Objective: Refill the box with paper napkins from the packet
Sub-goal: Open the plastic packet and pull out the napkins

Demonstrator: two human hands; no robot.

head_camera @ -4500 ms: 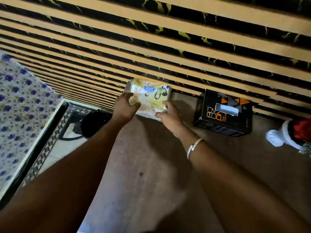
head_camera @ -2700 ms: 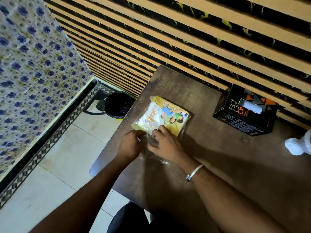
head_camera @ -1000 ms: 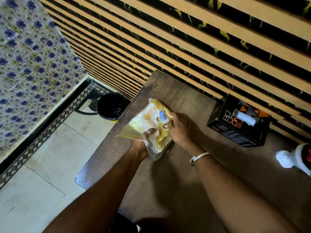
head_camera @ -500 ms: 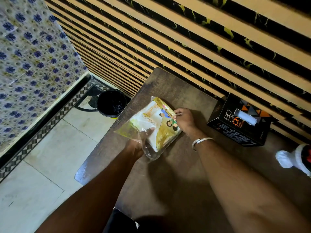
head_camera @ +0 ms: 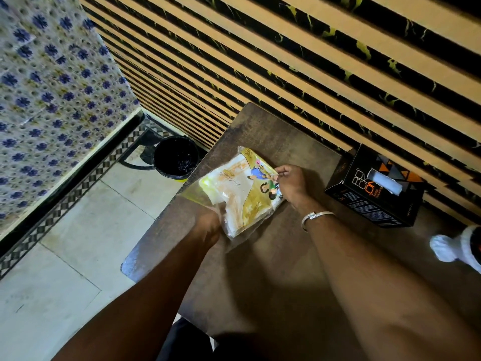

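A yellow and white plastic packet of paper napkins (head_camera: 240, 192) lies near the left edge of the brown table (head_camera: 273, 269). My left hand (head_camera: 209, 225) grips its near end, where the clear wrapper is loose. My right hand (head_camera: 290, 182) pinches the printed far side of the packet. The black napkin box (head_camera: 374, 196) with orange triangles stands to the right by the wall, a white napkin poking from its top slot. Both hands are well left of the box.
A black waste bin (head_camera: 175, 158) stands on the tiled floor left of the table. A slatted wall runs behind the table. A white and red object (head_camera: 458, 247) sits at the table's right edge. A flower-patterned surface fills the upper left.
The packet was drawn from the wall toward me and tilted up. It now lies flatter, my right hand has slid to its far right side, and my left hand stays at the near end.
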